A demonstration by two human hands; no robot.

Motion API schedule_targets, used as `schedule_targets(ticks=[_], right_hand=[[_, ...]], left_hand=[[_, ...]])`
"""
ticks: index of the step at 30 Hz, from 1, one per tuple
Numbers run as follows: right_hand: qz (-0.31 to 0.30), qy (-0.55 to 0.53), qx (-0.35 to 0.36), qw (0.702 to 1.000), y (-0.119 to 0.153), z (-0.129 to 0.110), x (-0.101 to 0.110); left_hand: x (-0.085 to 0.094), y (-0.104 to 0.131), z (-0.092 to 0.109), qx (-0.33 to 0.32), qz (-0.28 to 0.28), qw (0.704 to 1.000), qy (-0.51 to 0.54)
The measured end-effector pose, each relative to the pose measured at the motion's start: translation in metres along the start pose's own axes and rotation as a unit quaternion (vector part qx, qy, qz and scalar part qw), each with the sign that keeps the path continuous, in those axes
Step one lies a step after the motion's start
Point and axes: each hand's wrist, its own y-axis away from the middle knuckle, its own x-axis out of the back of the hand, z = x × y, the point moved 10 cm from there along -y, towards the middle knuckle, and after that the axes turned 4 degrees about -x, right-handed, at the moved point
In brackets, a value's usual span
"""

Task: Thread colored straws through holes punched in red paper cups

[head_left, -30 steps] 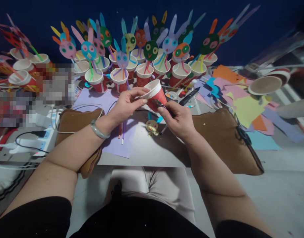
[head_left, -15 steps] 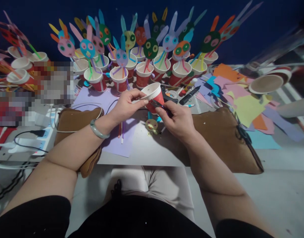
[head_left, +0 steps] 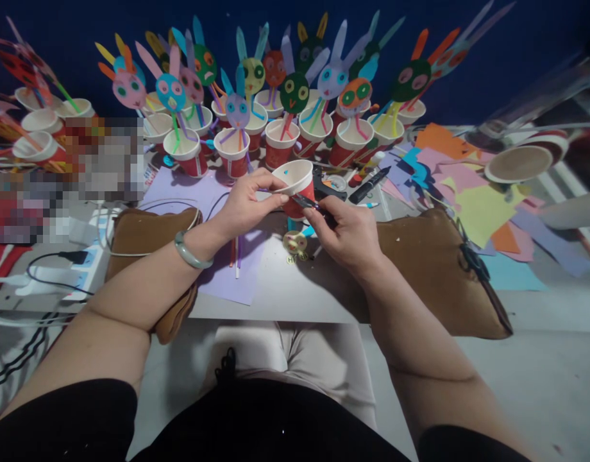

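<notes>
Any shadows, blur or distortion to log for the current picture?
Head view, centre: the held cup looks fairly clear, and a dark shadow lies on the pale table below the right hand; head view, far right: the cups lying there look stretched and smeared; head view, left: pixelated blocks mask some detail.

Along the back edge of the table [head_left: 280, 301], before a dark blue wall [head_left: 74, 38], crowd red-and-white paper cups [head_left: 191, 154] bearing rabbit faces [head_left: 170, 95] on bent drinking straws. A brown cushion [head_left: 434, 276] overhangs the front edge on the right; a second brown cushion [head_left: 143, 237] lies left of a lilac paper sheet [head_left: 244, 285]. Toward the left end is a white power strip [head_left: 90, 260] with a black plug [head_left: 74, 257] in it. Toward the right end spread orange paper [head_left: 444, 142], yellow paper [head_left: 487, 205] and turquoise paper [head_left: 516, 273].
</notes>
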Motion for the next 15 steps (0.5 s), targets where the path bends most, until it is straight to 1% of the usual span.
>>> schedule_targets(ticks=[5, 8, 11, 15], right_hand=[[0.000, 0.015, -0.006, 1.000, 0.0003, -0.0003, 0.0007], [-0.001, 0.022, -0.009, 1.000, 0.0003, -0.0009, 0.0018], [-0.010, 0.034, -0.010, 0.999, 0.0002, -0.0024, 0.0023], [-0.025, 0.044, -0.015, 0.999, -0.0003, -0.0036, 0.0025]], left_hand=[[0.0010, 0.0003, 0.0000, -0.008, 0.007, 1.000, -0.022], [0.0022, 0.0005, 0.0028, -0.029, 0.011, 0.999, -0.040], [0.0006, 0.0009, 0.0061, -0.043, -0.003, 0.997, -0.060], [-0.0016, 0.0009, 0.0067, -0.036, -0.021, 0.996, -0.084]])
